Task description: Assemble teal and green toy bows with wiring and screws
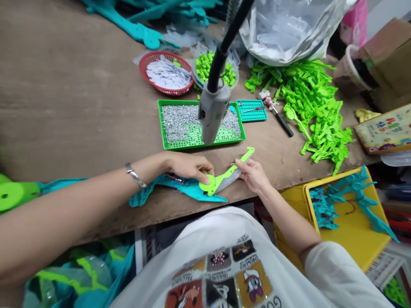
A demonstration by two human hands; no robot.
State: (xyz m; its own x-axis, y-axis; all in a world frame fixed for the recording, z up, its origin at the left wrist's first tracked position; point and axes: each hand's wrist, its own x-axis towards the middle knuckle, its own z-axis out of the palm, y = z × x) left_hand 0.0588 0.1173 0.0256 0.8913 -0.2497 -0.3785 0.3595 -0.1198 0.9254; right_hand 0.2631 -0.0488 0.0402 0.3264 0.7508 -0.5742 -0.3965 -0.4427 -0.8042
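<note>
A bright green plastic arm [226, 173] with a round disc at one end and a hooked tip lies slantwise over a teal plastic piece [192, 190] at the table's front edge. Grey translucent sheet material [228, 182] runs along its lower side. My left hand [188, 166] is closed at the disc end, its thumb pressed on the disc and its other fingers curled above the teal piece. With thumb and fingers, my right hand [253, 174] pinches the arm and sheet near the hooked tip. Part of the teal piece is hidden under my left hand.
A green tray [162, 128] of small metal parts stands ahead, below a grey tool [214, 113] hanging on a black arm. Behind sits a red basket [144, 70]. Green parts [321, 111] are heaped right, near a hammer [282, 123] and yellow bin [356, 252].
</note>
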